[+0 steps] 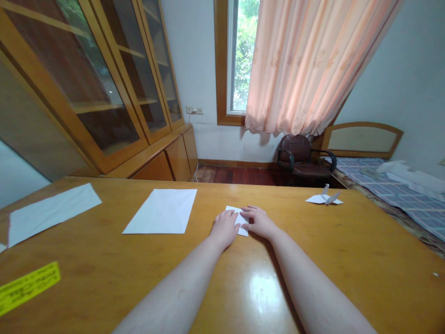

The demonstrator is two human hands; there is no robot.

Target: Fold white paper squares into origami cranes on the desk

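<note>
A small folded sheet of white paper (242, 228) lies on the wooden table between my two hands, partly covered by their fingers. My left hand (225, 227) is on its left part, fingers bent and thumb on the paper, holding it against the tabletop. From the other side, my right hand (259, 221) grips the right part, its thumb and fingertips on the paper. The fold's underside is hidden. Further right, near the far edge, stands a folded white paper crane (325, 198), apart from both hands.
Left of my hands lies a flat white sheet (162, 211), with another creased sheet (54, 213) beyond it. A yellow label with print (29, 287) is on the wooden table (139, 273) at near left. Past the table are a glass-fronted cabinet, an armchair (302, 157) and a bed.
</note>
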